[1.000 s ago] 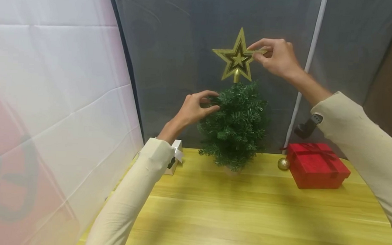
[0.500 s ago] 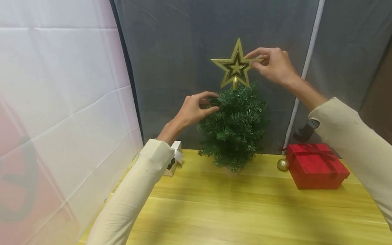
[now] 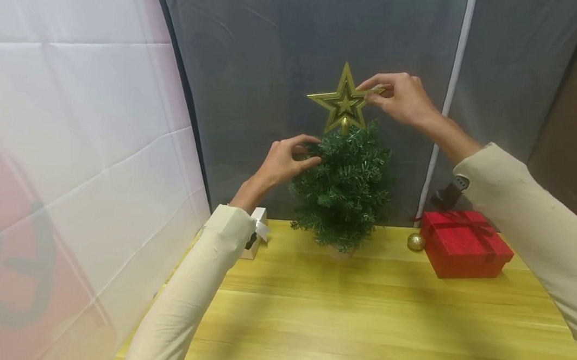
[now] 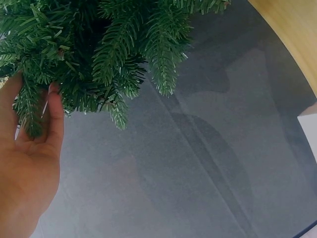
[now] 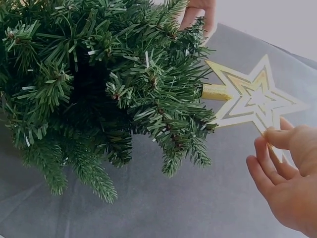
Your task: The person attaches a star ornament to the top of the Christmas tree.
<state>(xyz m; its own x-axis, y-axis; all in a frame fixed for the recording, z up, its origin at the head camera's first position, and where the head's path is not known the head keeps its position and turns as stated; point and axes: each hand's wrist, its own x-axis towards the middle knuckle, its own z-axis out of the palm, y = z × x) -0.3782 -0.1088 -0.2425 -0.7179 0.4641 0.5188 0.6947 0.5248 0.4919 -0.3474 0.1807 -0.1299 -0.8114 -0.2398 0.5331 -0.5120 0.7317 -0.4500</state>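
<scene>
A gold star tree topper (image 3: 345, 103) stands at the top of a small green Christmas tree (image 3: 347, 183). My right hand (image 3: 402, 99) pinches the star's right arm between thumb and fingers. In the right wrist view the lower end of the star's gold socket (image 5: 216, 91) disappears among the needles. At the upper left side of the tree, my left hand (image 3: 285, 158) holds the branches. The left wrist view has a branch tip (image 4: 30, 111) between the thumb and fingers of that hand. Needles hide some of its fingertips.
The tree's pot (image 3: 342, 252) stands at the back of the yellow wooden table (image 3: 350, 319). A red gift box (image 3: 466, 246) and a gold ball ornament (image 3: 416, 241) are at the right. Behind my left wrist is a white box (image 3: 257, 238). A grey curtain (image 3: 254, 91) hangs behind.
My right hand has lowered the star onto the treetop, and its socket now sinks into the needles. The star also tilts slightly and sits a little further left. My left hand stays in place.
</scene>
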